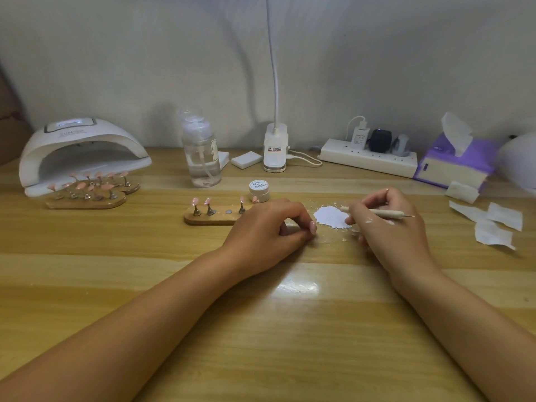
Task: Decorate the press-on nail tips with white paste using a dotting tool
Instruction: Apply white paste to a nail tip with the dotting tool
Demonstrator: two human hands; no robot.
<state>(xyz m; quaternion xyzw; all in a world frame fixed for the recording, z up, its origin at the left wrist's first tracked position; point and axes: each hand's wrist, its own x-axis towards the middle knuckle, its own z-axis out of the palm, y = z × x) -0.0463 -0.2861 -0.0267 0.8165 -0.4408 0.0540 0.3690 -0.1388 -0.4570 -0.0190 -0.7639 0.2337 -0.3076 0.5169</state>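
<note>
My right grip point(388, 227) pinches the dotting tool point(385, 213) at the white paste point(330, 217); I should load just a small bead. My left grip point(266, 227), beside the paste, curls, contents hidden.

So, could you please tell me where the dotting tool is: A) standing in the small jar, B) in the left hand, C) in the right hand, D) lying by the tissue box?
C: the right hand grips the dotting tool, its metal tip pointing right, next to the white paste smeared on the table.
</note>
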